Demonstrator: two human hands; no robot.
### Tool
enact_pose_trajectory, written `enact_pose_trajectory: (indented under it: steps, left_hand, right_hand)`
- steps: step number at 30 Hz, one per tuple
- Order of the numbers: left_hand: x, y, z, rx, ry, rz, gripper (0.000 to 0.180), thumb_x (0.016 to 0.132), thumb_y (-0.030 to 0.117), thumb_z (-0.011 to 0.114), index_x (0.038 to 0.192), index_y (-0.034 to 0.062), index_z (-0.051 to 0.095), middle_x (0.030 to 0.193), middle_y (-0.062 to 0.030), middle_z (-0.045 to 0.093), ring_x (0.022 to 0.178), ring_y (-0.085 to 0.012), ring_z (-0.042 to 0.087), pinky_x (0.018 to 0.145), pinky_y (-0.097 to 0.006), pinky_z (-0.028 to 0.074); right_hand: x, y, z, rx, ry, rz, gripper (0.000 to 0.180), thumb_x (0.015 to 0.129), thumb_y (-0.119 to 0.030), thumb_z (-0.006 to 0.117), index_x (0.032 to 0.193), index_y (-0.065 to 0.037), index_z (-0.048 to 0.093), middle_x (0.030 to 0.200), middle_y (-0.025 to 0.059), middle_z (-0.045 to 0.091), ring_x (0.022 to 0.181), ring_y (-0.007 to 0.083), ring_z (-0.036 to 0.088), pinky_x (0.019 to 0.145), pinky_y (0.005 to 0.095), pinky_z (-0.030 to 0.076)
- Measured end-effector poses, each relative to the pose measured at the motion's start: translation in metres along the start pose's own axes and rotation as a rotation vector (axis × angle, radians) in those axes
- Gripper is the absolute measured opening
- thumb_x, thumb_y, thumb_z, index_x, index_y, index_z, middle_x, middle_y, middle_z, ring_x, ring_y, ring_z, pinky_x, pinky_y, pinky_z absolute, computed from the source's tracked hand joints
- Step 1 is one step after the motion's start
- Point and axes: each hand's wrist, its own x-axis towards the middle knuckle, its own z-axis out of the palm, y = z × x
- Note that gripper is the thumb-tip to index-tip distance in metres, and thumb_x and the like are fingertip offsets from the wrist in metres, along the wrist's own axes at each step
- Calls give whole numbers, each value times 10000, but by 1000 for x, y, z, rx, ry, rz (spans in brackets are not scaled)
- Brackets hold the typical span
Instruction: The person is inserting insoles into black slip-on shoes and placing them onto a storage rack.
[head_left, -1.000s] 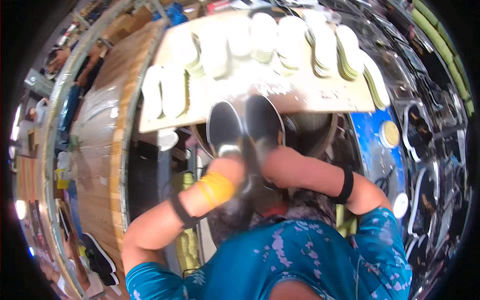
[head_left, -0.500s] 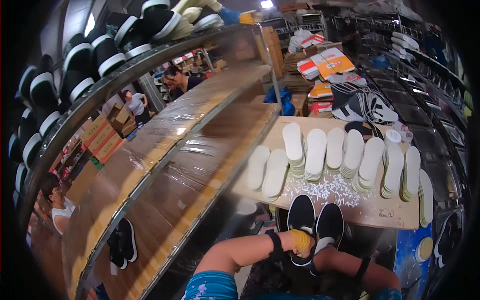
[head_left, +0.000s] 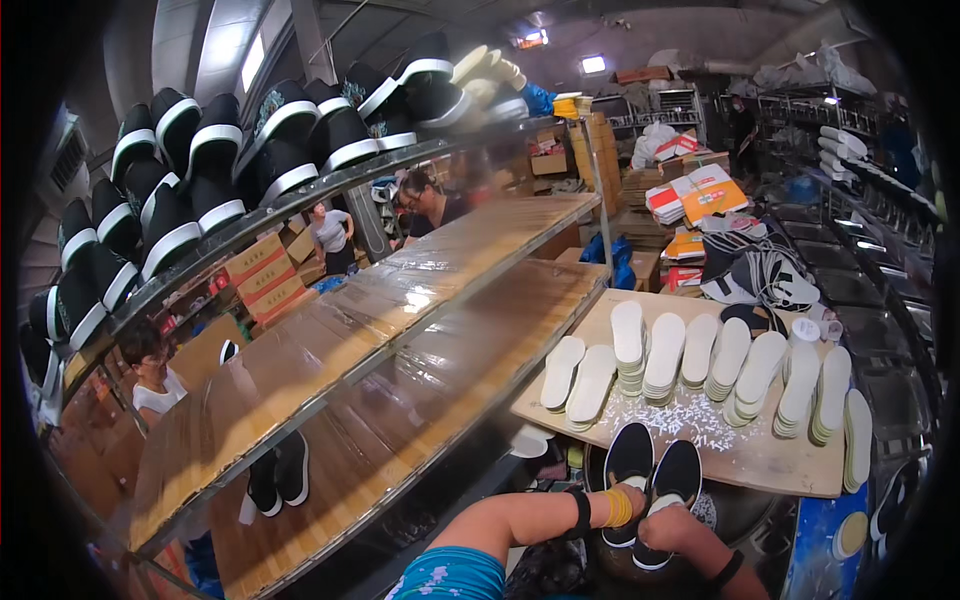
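Note:
Two black slip-on shoes with white sole edges stand side by side in front of me, toes pointing away. My left hand (head_left: 627, 499), with yellow bands at the wrist, is closed at the opening of the left shoe (head_left: 630, 455); its fingertips are partly hidden. At the heel opening of the right shoe (head_left: 679, 468), my right hand (head_left: 672, 528) has its fingers curled in a grip. Something white shows inside that shoe by the fingers. Just beyond the toes, stacks of cream insoles (head_left: 665, 350) stand on a board (head_left: 780, 470) strewn with small white bits (head_left: 690, 425).
A metal rack with film-covered shelves (head_left: 400, 310) runs along my left, many black shoes (head_left: 215, 150) on its top and a pair (head_left: 280, 472) lower down. Shoe uppers (head_left: 760, 265) and cartons (head_left: 710, 192) lie beyond the board. Other people (head_left: 432, 205) are behind the rack.
The view has shifted, so rack and board appear lower and further right. Both hands stay at the shoes; my right hand now curls over the right shoe's heel opening.

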Motion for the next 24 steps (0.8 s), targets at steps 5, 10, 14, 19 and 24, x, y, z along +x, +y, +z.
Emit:
enact_pose_trajectory:
  steps: [5,10,14,19,24]
  left_hand:
    - [-17,-28,-64,-387,-311,184,540,600,268,732,1058,32,572,981,-185,609,950,-317,578,808,-372,452]
    - [-80,13,-93,-439,-159,366,709,717,488,606,1266,104,372,912,-210,601,866,-379,579,733,-411,472]
    - [-66,23,-55,-311,44,263,506,749,521,562,1021,95,543,768,-166,610,742,-351,596,640,-421,474]
    - [-115,-24,-173,-566,587,140,408,744,494,585,746,87,602,633,-155,568,620,-338,576,531,-414,443]
    - [-233,-71,-343,-125,1002,227,382,683,461,666,668,87,592,588,-108,543,536,-294,546,477,-359,428]
  right_hand:
    - [-45,6,-15,456,453,98,240,735,-303,564,836,-101,646,744,108,630,720,282,611,660,398,465]
    - [-98,28,-1,648,672,316,203,688,-240,619,789,-63,616,714,110,608,683,280,594,614,360,466]
    - [-101,26,0,671,674,377,202,673,-231,627,757,-48,604,707,117,600,672,290,586,618,366,464]
    - [-117,32,1,681,723,512,210,648,-209,640,785,-51,629,733,124,614,697,295,598,640,357,477]
    - [-109,34,-10,586,743,568,186,676,-200,623,799,-62,650,738,128,624,694,288,609,643,332,482]
